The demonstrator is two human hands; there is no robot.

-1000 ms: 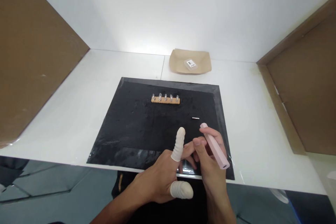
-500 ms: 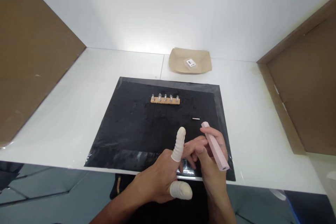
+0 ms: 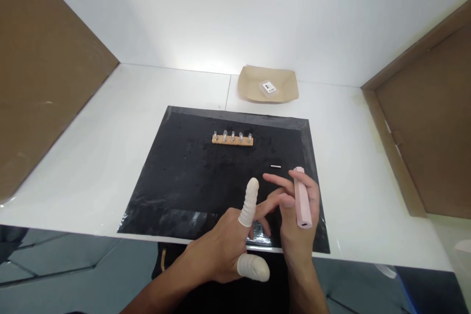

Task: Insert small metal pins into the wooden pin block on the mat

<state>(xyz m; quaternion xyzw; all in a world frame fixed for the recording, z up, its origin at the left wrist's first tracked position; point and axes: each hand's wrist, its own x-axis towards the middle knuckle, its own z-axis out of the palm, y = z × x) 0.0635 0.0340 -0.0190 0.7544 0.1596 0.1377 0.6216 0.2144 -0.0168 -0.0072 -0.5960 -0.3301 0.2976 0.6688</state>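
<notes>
The left hand (image 3: 224,250) comes in from 7 o'clock, loosely curled, its forefinger raised toward 12 and its thumb toward 3, both capped in white cots. The right hand (image 3: 294,216) rises from 6 o'clock just beside it, fingers splayed toward 11, thumb pinching.

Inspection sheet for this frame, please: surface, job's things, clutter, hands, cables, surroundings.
Surface: white table with a black mat.
Job's things: pink tool; small pin on the mat; wooden strip with five small clear pieces.
Clutter: paper tray holding a small packet.
Hands: right hand holds the pink tool; left hand, two fingers capped, holds nothing visible.
Cables: nothing seen.
Surroundings: white wall, brown boards at both sides.
</notes>
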